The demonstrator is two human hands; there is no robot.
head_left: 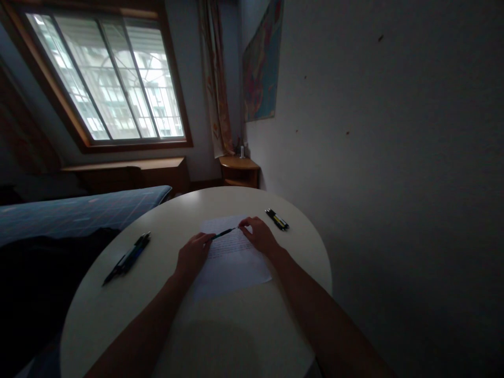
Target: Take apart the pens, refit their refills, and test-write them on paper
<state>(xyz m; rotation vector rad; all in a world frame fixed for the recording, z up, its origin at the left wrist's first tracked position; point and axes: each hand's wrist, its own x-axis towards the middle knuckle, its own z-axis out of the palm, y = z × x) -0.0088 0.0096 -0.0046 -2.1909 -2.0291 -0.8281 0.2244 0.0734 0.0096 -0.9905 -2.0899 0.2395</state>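
A dark pen [223, 233] lies level over a white sheet of paper [232, 260] with lines of writing on it, on a round white table [165, 315]. My left hand [192, 254] is closed round the pen's left end. My right hand [258, 233] pinches the pen's right tip with its fingers curled, resting on the paper's upper right part.
Several dark pens [128, 257] lie together on the table's left side. A few more pens [276, 219] lie at the far right near the wall. A bed with a blue cover [79, 210] stands to the left, and a window [106, 79] and a corner shelf [239, 170] are behind.
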